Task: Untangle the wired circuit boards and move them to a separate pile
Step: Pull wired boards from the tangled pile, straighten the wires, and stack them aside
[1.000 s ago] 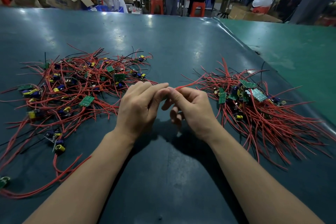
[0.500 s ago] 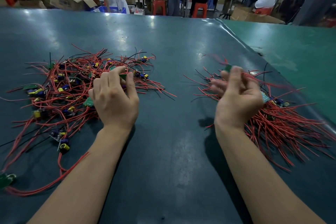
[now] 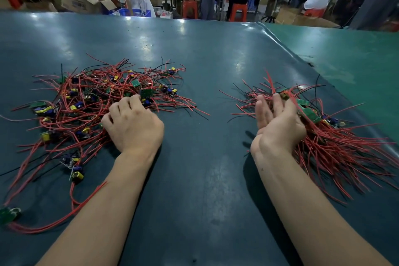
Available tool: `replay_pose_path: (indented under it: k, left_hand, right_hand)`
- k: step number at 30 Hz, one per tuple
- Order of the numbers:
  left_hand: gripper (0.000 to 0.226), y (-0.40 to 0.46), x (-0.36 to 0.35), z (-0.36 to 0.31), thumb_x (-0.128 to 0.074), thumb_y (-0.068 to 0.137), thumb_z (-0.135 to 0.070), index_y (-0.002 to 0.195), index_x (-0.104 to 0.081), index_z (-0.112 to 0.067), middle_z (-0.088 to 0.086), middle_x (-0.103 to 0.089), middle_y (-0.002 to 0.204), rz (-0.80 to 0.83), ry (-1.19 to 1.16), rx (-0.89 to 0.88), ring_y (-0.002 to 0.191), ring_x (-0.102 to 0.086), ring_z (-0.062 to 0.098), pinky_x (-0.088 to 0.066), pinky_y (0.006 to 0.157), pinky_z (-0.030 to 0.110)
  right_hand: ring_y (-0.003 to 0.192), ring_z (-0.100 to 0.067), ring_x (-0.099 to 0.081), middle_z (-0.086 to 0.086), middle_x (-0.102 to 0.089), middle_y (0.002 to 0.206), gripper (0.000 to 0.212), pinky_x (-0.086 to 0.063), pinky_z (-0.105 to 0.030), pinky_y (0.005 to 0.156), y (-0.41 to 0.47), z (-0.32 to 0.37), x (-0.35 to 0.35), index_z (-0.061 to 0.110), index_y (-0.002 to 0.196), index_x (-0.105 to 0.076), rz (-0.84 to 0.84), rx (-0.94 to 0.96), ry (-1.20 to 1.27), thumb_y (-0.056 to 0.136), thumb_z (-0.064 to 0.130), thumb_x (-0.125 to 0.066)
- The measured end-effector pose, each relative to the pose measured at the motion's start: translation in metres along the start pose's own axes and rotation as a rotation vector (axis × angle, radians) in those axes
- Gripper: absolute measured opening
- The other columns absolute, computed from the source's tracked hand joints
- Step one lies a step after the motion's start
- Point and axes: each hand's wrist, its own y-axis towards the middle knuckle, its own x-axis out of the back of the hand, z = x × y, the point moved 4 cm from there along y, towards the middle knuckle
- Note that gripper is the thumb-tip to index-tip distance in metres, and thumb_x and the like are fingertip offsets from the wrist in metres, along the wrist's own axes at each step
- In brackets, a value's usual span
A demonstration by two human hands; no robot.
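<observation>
On dark green table [image 3: 200, 84], the left hand [image 3: 133, 127] curls its fingers into the tangled pile [image 3: 92, 103], probably picking a next board, while the right hand [image 3: 278, 123], relaxed and holding nothing, rests against the sorted pile [image 3: 336, 142]; freeing wires comes next.

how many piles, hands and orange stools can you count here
piles of wired boards: 2, left pile and right pile
hands: 2, left hand and right hand
orange stools in the background: 2, stool and stool
total: 6
</observation>
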Motion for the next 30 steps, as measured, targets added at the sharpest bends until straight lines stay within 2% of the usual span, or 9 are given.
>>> replay_pose_path:
  k: [5, 9, 13, 17, 22, 24, 26, 28, 30]
  left_hand:
    - [0.034, 0.002, -0.004, 0.004, -0.050, 0.091, -0.021, 0.123, -0.058, -0.016, 0.009, -0.055, 0.133, 0.054, 0.092, 0.019, 0.128, -0.039, 0.030, -0.022, 0.109, 0.050]
    - [0.030, 0.001, -0.001, 0.004, -0.050, 0.095, -0.027, 0.124, -0.056, -0.019, 0.006, -0.050, 0.138, 0.052, 0.058, 0.071, 0.136, -0.028, 0.029, -0.014, 0.107, 0.066]
    - [0.045, 0.000, 0.003, 0.004, -0.055, 0.082, -0.011, 0.126, -0.054, -0.021, 0.010, -0.045, 0.137, 0.025, 0.024, 0.102, 0.128, -0.031, 0.034, -0.026, 0.099, 0.052]
    - [0.057, 0.000, 0.009, 0.004, -0.061, 0.073, -0.001, 0.127, -0.056, -0.020, 0.013, -0.049, 0.130, -0.016, -0.038, 0.048, 0.120, -0.038, 0.038, -0.033, 0.094, 0.048]
    - [0.066, -0.002, 0.011, 0.007, -0.072, 0.070, -0.004, 0.130, -0.052, -0.022, 0.012, -0.044, 0.131, 0.030, -0.034, 0.089, 0.121, -0.036, 0.038, -0.035, 0.092, 0.051]
    - [0.064, -0.001, 0.017, 0.006, -0.068, 0.070, 0.002, 0.129, -0.054, -0.019, 0.014, -0.045, 0.131, -0.039, -0.082, 0.062, 0.120, -0.037, 0.039, -0.039, 0.091, 0.048]
    - [0.058, -0.001, 0.030, 0.001, -0.058, 0.074, 0.009, 0.127, -0.058, -0.012, 0.019, -0.047, 0.128, -0.204, -0.222, -0.029, 0.116, -0.041, 0.040, -0.038, 0.092, 0.037]
    - [0.045, -0.004, 0.044, -0.007, -0.057, 0.081, 0.008, 0.124, -0.060, -0.004, 0.025, -0.050, 0.123, -0.415, -0.396, -0.219, 0.112, -0.047, 0.040, -0.038, 0.095, 0.030]
    - [0.036, -0.009, 0.050, -0.016, -0.065, 0.087, 0.002, 0.122, -0.059, -0.001, 0.025, -0.049, 0.120, -0.516, -0.618, -0.452, 0.112, -0.049, 0.034, -0.049, 0.095, 0.038]
  right_hand:
    - [0.075, -0.026, -0.075, -0.014, -0.071, 0.109, 0.008, -0.055, -0.019, 0.056, -0.001, -0.013, -0.002, 0.001, 0.088, -0.060, 0.036, -0.221, -0.045, 0.094, 0.002, -0.054]
    - [0.079, -0.030, -0.074, -0.011, -0.070, 0.106, 0.022, -0.057, -0.023, 0.055, 0.001, -0.007, -0.006, 0.003, 0.102, -0.056, 0.137, -0.305, 0.096, 0.103, 0.021, -0.044]
    - [0.073, -0.025, -0.073, -0.007, -0.073, 0.098, 0.021, -0.054, -0.023, 0.053, 0.004, 0.002, -0.006, 0.006, 0.101, -0.058, 0.131, -0.230, 0.128, 0.102, 0.017, -0.041]
    - [0.045, -0.009, -0.058, -0.004, -0.068, 0.065, 0.026, -0.043, -0.015, 0.039, -0.011, -0.012, -0.011, 0.004, 0.082, -0.069, 0.287, -0.564, 0.039, 0.092, 0.011, -0.047]
    - [0.044, -0.009, -0.053, -0.003, -0.065, 0.064, 0.025, -0.040, -0.015, 0.037, -0.016, -0.020, -0.015, 0.001, 0.085, -0.071, 0.398, -0.681, 0.046, 0.089, 0.010, -0.048]
    - [0.043, -0.009, -0.052, -0.003, -0.062, 0.062, 0.025, -0.039, -0.015, 0.037, -0.015, -0.020, -0.014, 0.002, 0.086, -0.070, 0.387, -0.652, 0.026, 0.089, 0.010, -0.046]
    - [0.043, -0.010, -0.050, -0.002, -0.060, 0.060, 0.025, -0.037, -0.015, 0.037, -0.013, -0.020, -0.014, 0.003, 0.085, -0.069, 0.391, -0.616, -0.013, 0.090, 0.011, -0.045]
    - [0.043, -0.010, -0.048, -0.002, -0.059, 0.059, 0.025, -0.035, -0.015, 0.037, -0.014, -0.019, -0.016, 0.004, 0.087, -0.068, 0.433, -0.571, -0.096, 0.091, 0.012, -0.045]
    - [0.045, -0.009, -0.050, -0.002, -0.061, 0.063, 0.023, -0.036, -0.015, 0.038, -0.018, -0.021, -0.019, 0.007, 0.090, -0.068, 0.561, -0.530, -0.248, 0.093, 0.016, -0.047]
